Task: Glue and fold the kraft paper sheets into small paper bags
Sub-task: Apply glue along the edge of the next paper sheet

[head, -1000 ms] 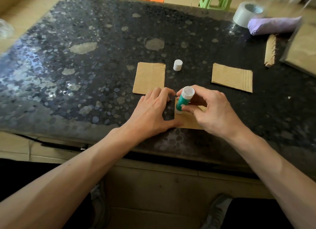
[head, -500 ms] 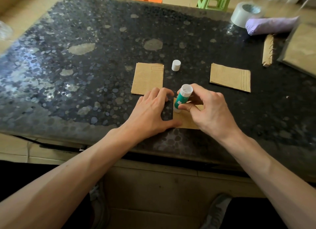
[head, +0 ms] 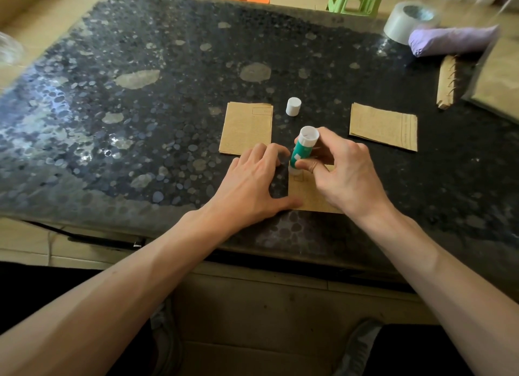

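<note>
On table (head: 140, 123), glue stick (head: 302, 151) between right fingers (head: 309, 165).

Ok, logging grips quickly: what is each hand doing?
Left hand: open, pressing the kraft sheet.
Right hand: closed on the glue stick.

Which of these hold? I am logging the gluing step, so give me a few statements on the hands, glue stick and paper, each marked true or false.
1. The right hand holds the green-and-white glue stick. True.
2. The small white plastic cap is on the glue stick. False: it stands apart on the dark speckled table.
3. The left hand presses on the near kraft paper sheet. True.
4. The left hand lifts the clear tape roll. False: the roll lies untouched far right.
</note>
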Tool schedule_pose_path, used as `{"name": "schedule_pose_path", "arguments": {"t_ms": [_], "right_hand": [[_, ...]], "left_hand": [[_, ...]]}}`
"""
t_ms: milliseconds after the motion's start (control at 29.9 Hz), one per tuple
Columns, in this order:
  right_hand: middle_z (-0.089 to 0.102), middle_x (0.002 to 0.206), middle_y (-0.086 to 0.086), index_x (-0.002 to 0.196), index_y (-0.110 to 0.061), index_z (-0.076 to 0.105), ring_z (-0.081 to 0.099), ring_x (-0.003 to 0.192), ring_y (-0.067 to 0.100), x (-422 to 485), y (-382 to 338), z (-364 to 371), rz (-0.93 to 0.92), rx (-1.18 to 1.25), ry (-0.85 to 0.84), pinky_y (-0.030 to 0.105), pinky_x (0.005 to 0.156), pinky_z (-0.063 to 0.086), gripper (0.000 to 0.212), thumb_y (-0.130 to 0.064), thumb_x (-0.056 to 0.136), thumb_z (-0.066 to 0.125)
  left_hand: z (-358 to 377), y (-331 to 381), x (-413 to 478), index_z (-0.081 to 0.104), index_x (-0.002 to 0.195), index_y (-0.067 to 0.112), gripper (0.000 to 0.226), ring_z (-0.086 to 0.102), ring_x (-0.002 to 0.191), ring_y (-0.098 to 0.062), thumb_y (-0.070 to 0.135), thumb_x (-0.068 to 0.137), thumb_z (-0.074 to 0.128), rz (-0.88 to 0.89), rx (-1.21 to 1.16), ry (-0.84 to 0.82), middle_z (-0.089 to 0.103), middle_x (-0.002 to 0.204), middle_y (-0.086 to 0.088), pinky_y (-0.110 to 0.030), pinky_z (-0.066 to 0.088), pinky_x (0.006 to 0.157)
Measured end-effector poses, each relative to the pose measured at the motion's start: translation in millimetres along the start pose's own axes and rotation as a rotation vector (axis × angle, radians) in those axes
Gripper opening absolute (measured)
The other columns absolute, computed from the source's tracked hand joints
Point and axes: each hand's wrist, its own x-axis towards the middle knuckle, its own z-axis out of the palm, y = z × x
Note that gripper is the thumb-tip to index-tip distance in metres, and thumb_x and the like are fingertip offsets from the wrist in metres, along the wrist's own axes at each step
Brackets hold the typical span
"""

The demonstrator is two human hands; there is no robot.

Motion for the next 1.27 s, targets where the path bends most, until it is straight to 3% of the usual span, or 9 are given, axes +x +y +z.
{"name": "schedule_pose_path", "arguments": {"t_ms": [267, 702, 1002, 1136, 1270], "right_hand": [[0.074, 0.109, -0.002, 0.12, -0.015, 0.065, 0.069, 0.104, 0.014, 5, 2, 4, 0.005, -0.003, 0.029, 0.031, 0.09, 0.058, 0.03, -0.019, 0.094, 0.078], [0.072, 0.11, -0.004, 0.12, -0.015, 0.064, 0.068, 0.105, 0.011, 9, 6, 7, -0.003, 0.008, 0.061, 0.033, 0.09, 0.059, 0.03, -0.021, 0.094, 0.077], [0.067, 0.108, -0.015, 0.121, -0.01, 0.067, 0.065, 0.101, -0.011, 5, 11, -9, 0.038, 0.177, 0.22, 0.011, 0.089, 0.052, 0.032, -0.019, 0.093, 0.078], [0.069, 0.107, -0.014, 0.119, -0.013, 0.066, 0.068, 0.102, -0.003, 2, 13, -17, 0.057, 0.182, 0.146, 0.015, 0.089, 0.054, 0.032, -0.026, 0.093, 0.078], [0.065, 0.105, -0.022, 0.119, -0.023, 0.065, 0.065, 0.102, -0.006, -6, 11, -15, 0.058, 0.115, 0.045, 0.011, 0.087, 0.052, 0.033, -0.033, 0.091, 0.079]], "left_hand": [[-2, 2, 0, 0.042, 0.137, 0.028, 0.082, 0.047, 0.114, -0.013, 0.071, 0.071, 0.063, -0.008, 0.002, -0.007, 0.04, 0.116, 0.014, -0.033, 0.04, 0.097], [0, 0, 1, 0.04, 0.141, 0.025, 0.091, 0.046, 0.116, -0.011, 0.07, 0.069, 0.071, -0.045, -0.001, -0.023, 0.048, 0.124, 0.009, -0.032, 0.04, 0.1], [0, -1, 2, 0.038, 0.144, 0.026, 0.094, 0.045, 0.119, -0.009, 0.071, 0.069, 0.07, -0.056, -0.001, -0.03, 0.048, 0.126, 0.011, -0.029, 0.035, 0.099], [0, -1, 1, 0.038, 0.142, 0.029, 0.091, 0.046, 0.116, -0.009, 0.072, 0.068, 0.067, -0.049, -0.007, -0.027, 0.046, 0.121, 0.013, -0.03, 0.037, 0.099], [-1, 0, 1, 0.039, 0.139, 0.033, 0.085, 0.046, 0.112, -0.009, 0.072, 0.069, 0.067, -0.03, -0.01, -0.019, 0.043, 0.116, 0.015, -0.031, 0.037, 0.095]]}}
